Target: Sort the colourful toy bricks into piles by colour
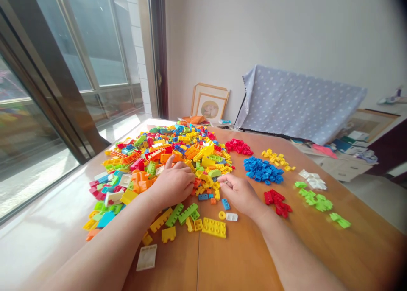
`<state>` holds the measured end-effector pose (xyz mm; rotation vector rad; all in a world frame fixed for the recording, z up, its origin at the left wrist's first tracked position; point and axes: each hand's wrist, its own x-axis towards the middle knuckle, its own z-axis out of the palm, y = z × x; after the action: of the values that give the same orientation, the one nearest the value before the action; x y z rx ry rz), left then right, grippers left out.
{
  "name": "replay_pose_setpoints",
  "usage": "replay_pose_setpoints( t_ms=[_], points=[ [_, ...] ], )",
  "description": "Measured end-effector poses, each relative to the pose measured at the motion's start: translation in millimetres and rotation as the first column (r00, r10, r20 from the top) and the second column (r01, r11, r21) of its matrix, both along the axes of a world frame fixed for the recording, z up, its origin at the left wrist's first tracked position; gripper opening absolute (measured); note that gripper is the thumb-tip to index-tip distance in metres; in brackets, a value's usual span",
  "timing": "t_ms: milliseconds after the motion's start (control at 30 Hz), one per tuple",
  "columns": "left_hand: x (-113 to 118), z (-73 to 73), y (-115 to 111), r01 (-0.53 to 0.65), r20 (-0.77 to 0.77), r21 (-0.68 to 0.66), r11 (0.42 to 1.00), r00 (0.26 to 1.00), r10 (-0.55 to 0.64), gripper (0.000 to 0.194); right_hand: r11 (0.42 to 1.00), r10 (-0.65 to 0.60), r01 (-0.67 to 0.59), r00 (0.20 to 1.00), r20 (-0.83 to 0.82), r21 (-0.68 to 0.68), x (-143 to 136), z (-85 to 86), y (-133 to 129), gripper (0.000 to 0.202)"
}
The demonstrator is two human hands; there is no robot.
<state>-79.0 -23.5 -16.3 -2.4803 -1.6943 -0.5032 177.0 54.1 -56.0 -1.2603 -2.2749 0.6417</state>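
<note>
A big mixed heap of toy building bricks (178,149) covers the left and middle of the table. My left hand (174,183) rests on its near side, one finger raised and apart, the others bent down among the bricks; their tips are partly hidden. To the right of the heap, my right hand (238,191) is closed, thumb and fingers pressed together at its edge. What they pinch, if anything, is too small to name. Close to it lie a small blue brick (226,204), a yellow ring (221,215) and a white brick (232,217).
Separate piles lie to the right: blue bricks (263,170), dark red bricks (277,202), crimson bricks (238,146), yellow bricks (278,158), white bricks (313,180) and lime-green pieces (316,200). A yellow plate brick (214,228) and white panel (146,257) sit in front. Windows (92,36) flank the left.
</note>
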Motion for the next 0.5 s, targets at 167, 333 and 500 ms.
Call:
replay_pose_setpoints(
  t_ms=[167, 333, 500],
  points=[
    [-12, 3.1, 3, -0.065, 0.227, -0.008, 0.998, 0.972, 0.065, 0.02, 1.0, 0.008, -0.009, 1.0, 0.005, 0.022, 5, 0.3, 0, 0.027],
    [-6, 11.7, 6, -0.087, 0.534, -0.008, 0.996, 0.842, 0.078, 0.022, 0.999, -0.004, 0.004, 1.0, 0.001, 0.048, 18, 2.9, 9, 0.028],
    [2, 32.3, 6, -0.051, 0.63, -0.034, 0.998, 0.774, 0.061, 0.022, 1.0, -0.008, 0.008, 1.0, -0.009, 0.008, 24, 6.6, 17, 0.027]
  ],
)
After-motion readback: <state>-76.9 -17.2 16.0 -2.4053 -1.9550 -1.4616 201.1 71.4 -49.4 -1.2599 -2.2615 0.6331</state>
